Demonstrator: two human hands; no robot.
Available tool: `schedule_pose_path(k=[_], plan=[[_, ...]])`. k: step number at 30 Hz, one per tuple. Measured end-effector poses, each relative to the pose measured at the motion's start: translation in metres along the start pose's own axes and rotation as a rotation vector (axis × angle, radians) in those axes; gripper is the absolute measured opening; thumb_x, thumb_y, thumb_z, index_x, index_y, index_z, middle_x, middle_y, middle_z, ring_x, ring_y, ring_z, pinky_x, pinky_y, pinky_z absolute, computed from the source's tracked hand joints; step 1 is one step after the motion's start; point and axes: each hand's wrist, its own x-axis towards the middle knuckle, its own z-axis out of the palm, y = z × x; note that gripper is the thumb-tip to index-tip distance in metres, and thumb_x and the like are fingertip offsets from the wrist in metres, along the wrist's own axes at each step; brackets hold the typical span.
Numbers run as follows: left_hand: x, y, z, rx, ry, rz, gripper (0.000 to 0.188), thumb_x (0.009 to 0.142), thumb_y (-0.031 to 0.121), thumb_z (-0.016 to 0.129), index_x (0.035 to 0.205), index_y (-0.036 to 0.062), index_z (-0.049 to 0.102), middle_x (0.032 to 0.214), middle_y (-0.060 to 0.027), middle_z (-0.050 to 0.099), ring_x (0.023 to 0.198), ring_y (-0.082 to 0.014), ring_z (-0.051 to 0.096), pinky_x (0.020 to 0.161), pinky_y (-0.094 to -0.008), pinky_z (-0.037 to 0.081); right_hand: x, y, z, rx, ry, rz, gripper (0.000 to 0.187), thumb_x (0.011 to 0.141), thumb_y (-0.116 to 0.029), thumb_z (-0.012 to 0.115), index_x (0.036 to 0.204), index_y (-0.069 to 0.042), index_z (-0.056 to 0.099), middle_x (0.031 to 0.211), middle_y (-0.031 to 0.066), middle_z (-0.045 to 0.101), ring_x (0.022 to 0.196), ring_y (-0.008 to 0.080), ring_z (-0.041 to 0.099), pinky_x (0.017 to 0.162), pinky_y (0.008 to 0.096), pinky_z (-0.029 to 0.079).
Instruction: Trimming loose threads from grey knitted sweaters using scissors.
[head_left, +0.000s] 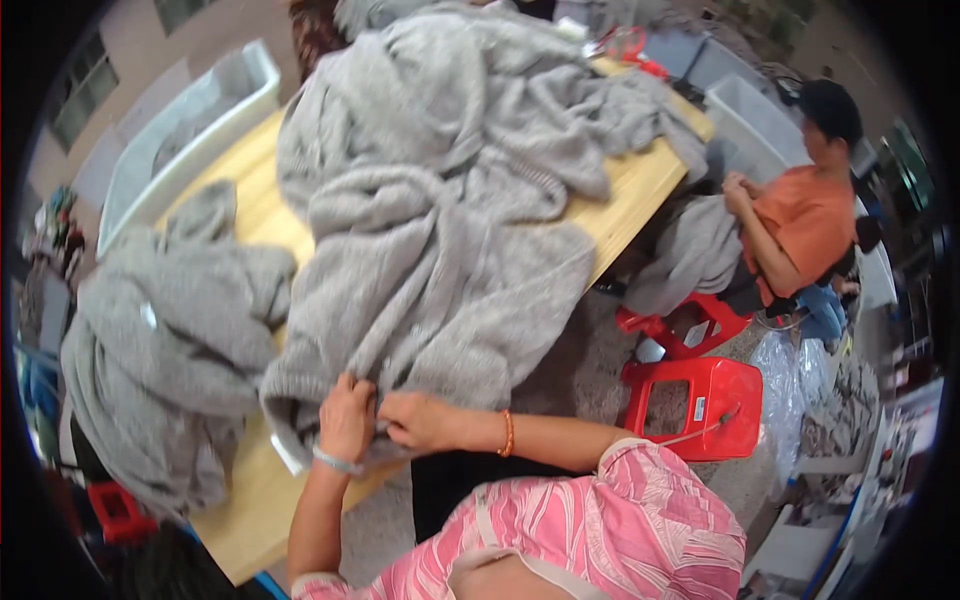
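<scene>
A grey knitted sweater [460, 300] lies spread over the near end of the wooden table, its ribbed edge toward me. My left hand [347, 415] is closed on the knit near that edge, fingers bent into the fabric. Close beside it, my right hand [415, 420] pinches the same sweater, thumb and fingers together. Whether something small sits between the fingertips is hidden. A large heap of grey knitwear [430, 90] covers the far part of the table. Another grey knit pile [170, 350] hangs over the left edge, with a small white tag on it.
The pale wooden table [640, 190] runs away from me. A long white bin [190, 140] stands at its far left. On the right are a red stool [710, 410] and a seated person in an orange shirt [800, 235] with grey knitwear on the lap. Clear plastic bags [785, 390] lie beyond the stool.
</scene>
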Motion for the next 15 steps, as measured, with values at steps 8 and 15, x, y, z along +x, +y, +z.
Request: schedule_pose_path(k=[8,15], plan=[[0.009,-0.008,0.0,-0.258,-0.151,-0.029,0.015,0.074,0.008,0.07,0.085,0.0006,0.061,0.078,-0.015,0.061,0.072,-0.029,0.06,0.065,-0.0381,0.047,-0.002,-0.003,-0.011,-0.112,0.056,-0.01,0.017,0.078,-0.009,0.057,0.093,-0.003,0.054,0.089,0.0178,0.053,0.081,0.0385,0.056,0.072,0.0453,0.046],[0.004,-0.029,-0.002,-1.254,-0.35,-0.368,0.008,0.086,0.008,0.065,0.087,0.0019,0.06,0.08,-0.0009,0.061,0.071,-0.0082,0.055,0.066,-0.0228,0.045,0.006,-0.013,-0.019,-0.126,0.146,0.012,0.02,0.079,-0.007,0.057,0.097,-0.002,0.051,0.09,0.0178,0.054,0.084,0.0387,0.058,0.071,0.0452,0.048]])
